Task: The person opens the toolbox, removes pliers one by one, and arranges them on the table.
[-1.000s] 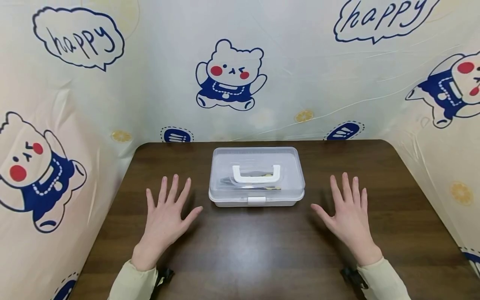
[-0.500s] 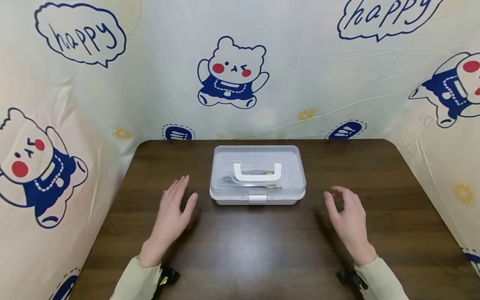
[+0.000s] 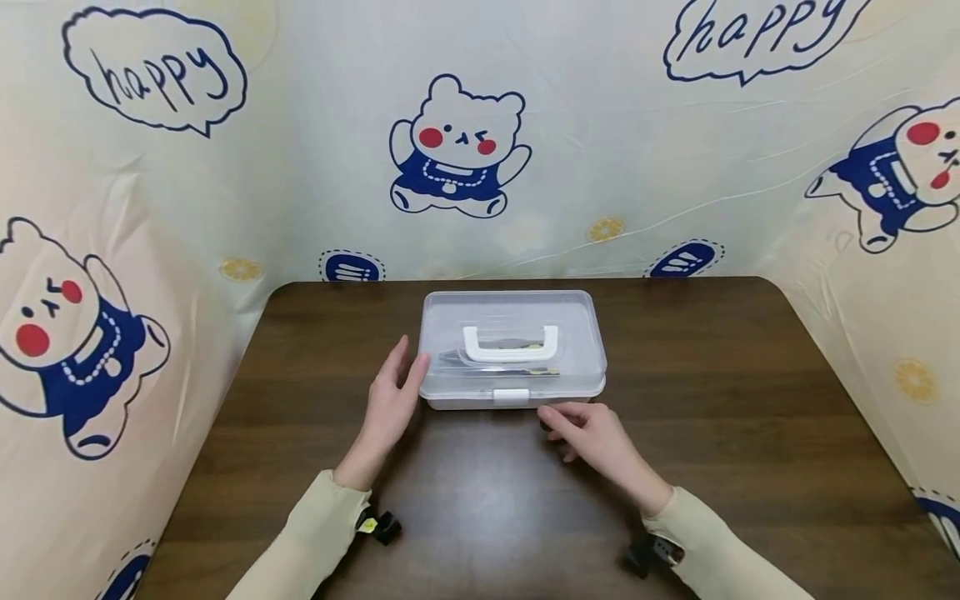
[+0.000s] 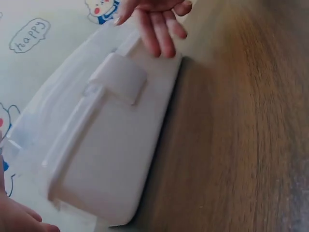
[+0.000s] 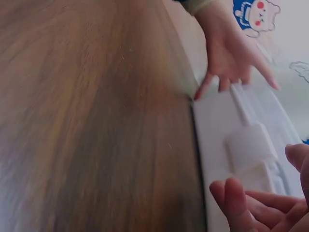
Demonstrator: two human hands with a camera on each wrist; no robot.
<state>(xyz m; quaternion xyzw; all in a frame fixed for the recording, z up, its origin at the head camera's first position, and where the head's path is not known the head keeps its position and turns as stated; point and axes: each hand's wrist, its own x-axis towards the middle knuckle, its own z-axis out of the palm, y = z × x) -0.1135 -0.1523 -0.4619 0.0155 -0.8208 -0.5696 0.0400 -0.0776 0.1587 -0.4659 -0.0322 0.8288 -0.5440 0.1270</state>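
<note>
A translucent plastic storage box (image 3: 577,333) with a white handle (image 3: 510,355) and a white front latch (image 3: 512,397) stands closed on the table. Several slim tools with yellow parts (image 3: 543,372) show dimly through its lid. My left hand (image 3: 386,412) is at the box's left side, fingers extended; the right wrist view shows that hand (image 5: 229,55) at the box's end, contact unclear. Just in front of the box, right of the latch, my right hand (image 3: 600,442) has loosely bent fingers (image 5: 236,198) with nothing between them. The left wrist view shows the latch (image 4: 119,77) fastened.
The dark wooden table (image 3: 480,508) has rounded far corners. A pale printed curtain (image 3: 322,167) stands behind it and along both sides. Small black wrist devices (image 3: 385,527) sit at both sleeves.
Both hands have moved inward from beside the box. The left has come to its left side, the right to its front near the latch. The box has stayed in place.
</note>
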